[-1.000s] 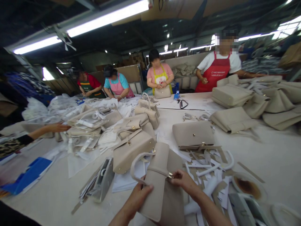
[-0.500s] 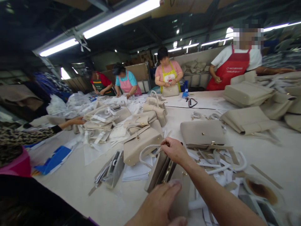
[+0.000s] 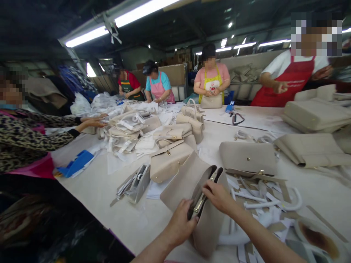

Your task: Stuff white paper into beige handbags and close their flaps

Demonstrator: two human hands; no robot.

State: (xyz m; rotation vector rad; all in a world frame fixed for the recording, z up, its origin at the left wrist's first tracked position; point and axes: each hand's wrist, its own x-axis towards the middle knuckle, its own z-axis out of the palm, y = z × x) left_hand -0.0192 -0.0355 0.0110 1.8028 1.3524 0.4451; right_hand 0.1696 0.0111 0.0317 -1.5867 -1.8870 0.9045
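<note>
Left hand (image 3: 178, 223) and right hand (image 3: 219, 198) pull at the open zip of a beige handbag (image 3: 208, 230).
Hands apart, one clamped on each edge of the gold zip (image 3: 199, 201), dark lining (image 3: 218, 174) showing between. Bag lies on the white table (image 3: 90, 190) near its front edge, flap (image 3: 186, 180) spread toward a second beige handbag (image 3: 170, 163) just beside it. To the right, a flat beige bag (image 3: 246, 157) and white handles (image 3: 290, 204) among paper scraps. Far left, a co-worker's hand (image 3: 93, 122) in a leopard-print sleeve rests on stuffed bags (image 3: 126, 124).
</note>
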